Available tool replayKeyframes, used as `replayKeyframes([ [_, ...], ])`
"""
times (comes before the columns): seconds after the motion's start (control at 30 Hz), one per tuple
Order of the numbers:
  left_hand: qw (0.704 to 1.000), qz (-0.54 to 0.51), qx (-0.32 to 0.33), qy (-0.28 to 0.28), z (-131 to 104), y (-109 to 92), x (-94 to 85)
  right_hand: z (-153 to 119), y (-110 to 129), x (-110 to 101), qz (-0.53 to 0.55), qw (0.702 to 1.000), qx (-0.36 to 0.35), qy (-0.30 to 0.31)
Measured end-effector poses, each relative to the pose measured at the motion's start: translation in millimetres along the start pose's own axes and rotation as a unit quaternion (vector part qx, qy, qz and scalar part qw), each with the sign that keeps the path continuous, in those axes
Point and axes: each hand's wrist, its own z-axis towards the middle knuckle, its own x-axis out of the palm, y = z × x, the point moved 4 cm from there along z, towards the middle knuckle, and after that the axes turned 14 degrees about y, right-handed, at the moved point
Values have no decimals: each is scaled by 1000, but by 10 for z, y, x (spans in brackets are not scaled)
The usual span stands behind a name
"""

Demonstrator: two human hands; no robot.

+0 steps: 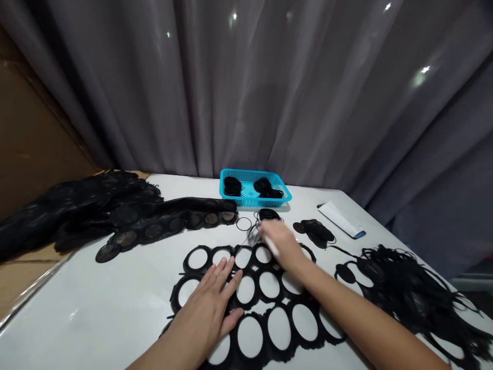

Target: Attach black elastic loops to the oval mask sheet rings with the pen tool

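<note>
My left hand [210, 308] lies flat, fingers spread, pinning the black cut-out sheet [265, 308] to the table [115, 298] while my right hand [279, 245] pinches what seems a blurred small ring at its far edge.

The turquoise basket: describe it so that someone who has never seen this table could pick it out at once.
Start at the white table and look to its far edge, just before the grey curtain. There stands a shallow, rectangular mesh basket holding small black pieces. It is the only brightly coloured thing among black cut-outs.
</note>
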Motion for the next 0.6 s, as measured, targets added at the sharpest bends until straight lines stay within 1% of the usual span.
replayKeyframes([
  [0.03,1000,7,1,-7,-2,-6,-7,53,-148,-126,27,996,61,-58],
  [0.07,1000,12,2,-14,-5,-10,-11,96,-268,-220,63,990,92,-92],
  [0.1,1000,13,3,-20,-11,-12,-13,129,-359,-275,111,983,106,-101],
  [0.13,1000,8,3,-23,-19,-9,-12,149,-415,-289,170,975,107,-89],
  [0.17,1000,-3,4,-23,-28,-1,-9,152,-434,-263,239,963,105,-61],
  [0.2,1000,-19,2,-19,-38,11,-6,135,-416,-203,311,945,101,-24],
  [0.23,999,-42,-1,-11,-47,28,-6,102,-367,-122,382,919,98,15],
  [0.3,994,-108,-21,9,-57,79,-17,1,-205,55,504,854,95,84],
  [0.33,988,-150,-39,21,-55,112,-28,-54,-110,131,549,823,93,110],
  [0.4,967,-242,-79,28,-30,183,-77,-151,69,231,610,773,87,149],
  [0.47,937,-335,-99,12,25,242,-164,-221,216,263,647,738,70,179],
  [0.53,904,-420,-82,-10,103,280,-281,-267,319,249,668,715,50,201],
  [0.6,873,-483,-64,-18,178,308,-401,-305,383,223,684,696,31,216],
])
